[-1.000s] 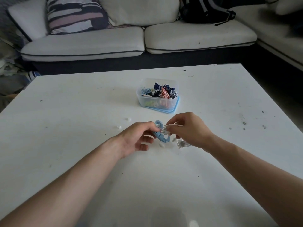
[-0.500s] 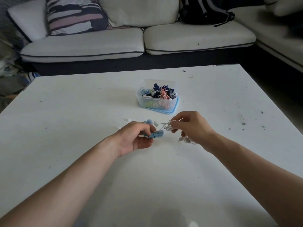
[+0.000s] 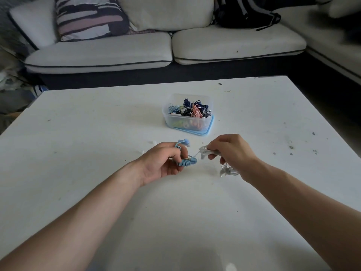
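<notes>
Blue earphones [image 3: 186,162] gripped coiled in left hand [image 3: 162,163], white earphones [image 3: 203,152] pinched in right hand [image 3: 232,151], held apart apparently to untangle them.

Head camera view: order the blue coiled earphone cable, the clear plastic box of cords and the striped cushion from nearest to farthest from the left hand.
1. Blue coiled earphone cable: held in the left hand.
2. Clear plastic box of cords: on the white table, beyond the hand.
3. Striped cushion: on the sofa, far left.

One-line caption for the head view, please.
Left hand holds coiled blue earphones, right hand pinches a white cable; box of cords behind on table.
</notes>
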Demonstrator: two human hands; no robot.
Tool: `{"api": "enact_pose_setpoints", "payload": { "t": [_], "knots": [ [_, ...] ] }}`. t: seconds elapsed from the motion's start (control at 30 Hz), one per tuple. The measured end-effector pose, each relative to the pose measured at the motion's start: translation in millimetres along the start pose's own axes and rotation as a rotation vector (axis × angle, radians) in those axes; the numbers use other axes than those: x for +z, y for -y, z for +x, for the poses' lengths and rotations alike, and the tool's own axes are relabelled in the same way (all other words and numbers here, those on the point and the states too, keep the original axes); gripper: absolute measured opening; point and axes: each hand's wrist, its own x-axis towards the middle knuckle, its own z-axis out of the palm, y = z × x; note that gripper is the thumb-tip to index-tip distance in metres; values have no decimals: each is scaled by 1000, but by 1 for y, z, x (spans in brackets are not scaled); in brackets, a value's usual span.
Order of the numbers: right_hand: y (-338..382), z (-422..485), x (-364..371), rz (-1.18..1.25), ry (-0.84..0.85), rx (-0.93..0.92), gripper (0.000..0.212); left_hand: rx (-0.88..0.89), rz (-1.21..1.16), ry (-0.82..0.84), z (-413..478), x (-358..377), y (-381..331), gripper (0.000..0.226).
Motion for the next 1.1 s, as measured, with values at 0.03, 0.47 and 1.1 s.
{"api": "enact_pose_setpoints", "payload": {
  "t": [0.03, 0.47, 1.1],
  "knots": [
    [1, -1, 1, 55, 3, -38, 16, -14, 3, -14, 1, 0, 1, 18],
    [3, -2, 7, 169, 178, -132, 18, 38, 26, -84, 2, 3, 2, 32],
    [8, -5, 2, 72, 319, -28, 17, 125, 15, -116, -1, 10, 7, 17]
  ]
}}
